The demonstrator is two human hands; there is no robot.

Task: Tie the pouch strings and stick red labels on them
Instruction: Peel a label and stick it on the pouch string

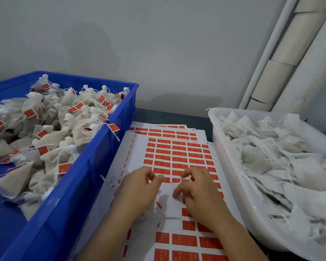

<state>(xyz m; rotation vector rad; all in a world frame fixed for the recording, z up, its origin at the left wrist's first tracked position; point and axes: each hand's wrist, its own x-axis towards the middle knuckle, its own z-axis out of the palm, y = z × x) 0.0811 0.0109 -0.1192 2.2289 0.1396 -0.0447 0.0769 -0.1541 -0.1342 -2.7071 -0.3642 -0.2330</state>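
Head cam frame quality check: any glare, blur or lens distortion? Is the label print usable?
Head view: light is soft and dim, with no hard glare. There are faint shadows under the left hand and right hand on the white sheet of red rectangular labels. Head view: wide-angle distortion leans the white and beige wall pipes and bows the blue plastic crate. Head view: label print is too soft to read, fingertips slightly smeared.
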